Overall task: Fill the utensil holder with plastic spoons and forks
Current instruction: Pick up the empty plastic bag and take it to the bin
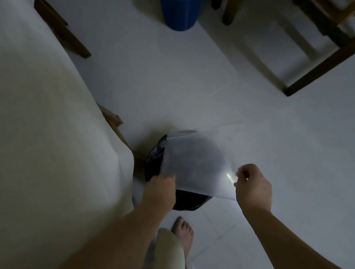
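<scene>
Holding a clear plastic bag (197, 166) over a black bin (153, 161), both hands on it.

My bare foot (182, 228) on the white floor (314, 160); right hand (251, 183) pinches the bag's near corner, left hand (161, 188) grips its left edge beside the cloth-covered bench (33, 132). No utensil holder, spoons or forks in view. Farther off, a blue bucket (182, 6) and wooden chair (326, 8).

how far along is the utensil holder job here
Nothing shows as done: no utensil holder, spoons or forks are in view. In hand: the left hand and right hand hold a clear plastic bag over a black bin. Filling the holder appears left.
</scene>
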A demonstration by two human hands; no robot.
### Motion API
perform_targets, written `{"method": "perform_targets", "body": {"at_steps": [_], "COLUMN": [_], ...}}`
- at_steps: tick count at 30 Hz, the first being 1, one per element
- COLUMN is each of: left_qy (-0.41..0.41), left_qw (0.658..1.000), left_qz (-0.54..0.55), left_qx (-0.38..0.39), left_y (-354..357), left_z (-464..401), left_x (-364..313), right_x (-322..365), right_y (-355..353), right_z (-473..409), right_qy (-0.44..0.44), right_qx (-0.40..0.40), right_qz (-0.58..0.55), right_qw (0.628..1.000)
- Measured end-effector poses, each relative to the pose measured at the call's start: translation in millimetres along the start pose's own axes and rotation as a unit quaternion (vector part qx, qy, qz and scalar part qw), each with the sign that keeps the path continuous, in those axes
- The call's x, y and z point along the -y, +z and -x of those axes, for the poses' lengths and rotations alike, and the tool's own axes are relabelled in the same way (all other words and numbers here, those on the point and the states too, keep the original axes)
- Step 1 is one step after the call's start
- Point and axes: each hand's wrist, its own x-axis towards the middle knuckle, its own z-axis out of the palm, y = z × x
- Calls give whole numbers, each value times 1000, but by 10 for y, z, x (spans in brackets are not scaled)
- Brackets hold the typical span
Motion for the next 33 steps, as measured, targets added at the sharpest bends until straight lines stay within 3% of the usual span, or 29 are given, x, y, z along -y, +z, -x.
{"method": "perform_targets", "body": {"at_steps": [5, 11, 16, 19, 25, 29, 33], "left_qy": [39, 78, 37, 23, 6, -4, 2], "left_qw": [994, 987, 972, 965, 981, 988, 990], "left_qz": [88, 99, 68, 62, 58, 39, 77], "left_qx": [44, 95, 224, 253, 185, 152, 118], "left_y": [222, 388, 673, 770, 750, 593, 406], "left_z": [50, 41, -8, -41, -95, -107, -70], "left_x": [-103, -282, -382, -397, -324, -273, -205], "right_x": [-15, -135, -317, -345, -308, -222, -139], "right_y": [206, 331, 425, 510, 701, 837, 897], "right_z": [45, 103, 120, 84, -48, -46, 23], "right_qy": [-25, -84, -51, -30, -56, -12, -11], "right_qx": [42, 122, 139, 148, 204, 216, 245], "right_qz": [94, 274, 257, 235, 162, 106, 148], "right_qw": [994, 950, 955, 960, 964, 970, 958]}}
